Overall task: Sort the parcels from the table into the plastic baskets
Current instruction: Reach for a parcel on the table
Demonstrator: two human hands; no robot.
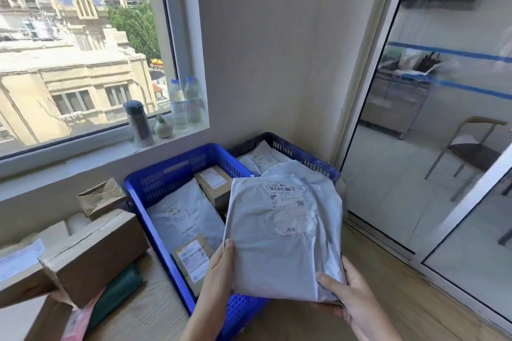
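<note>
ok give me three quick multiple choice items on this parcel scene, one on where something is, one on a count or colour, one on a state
1. Where do the water bottles stand?
A. on the window sill
B. inside the bright blue basket
C. on the chair

2. How many plastic baskets are in view?
A. one
B. two
C. four

3. How is the grey mailer bag held?
A. lying flat in a basket, untouched
B. pinched by one hand only
C. held up by both hands at its lower corners

Answers:
1. A, both bottles stand on the sill beside the flask.
2. B, a bright blue basket and a darker blue basket behind it.
3. C, the left hand grips one lower corner and the right hand the other, over the baskets.
</note>
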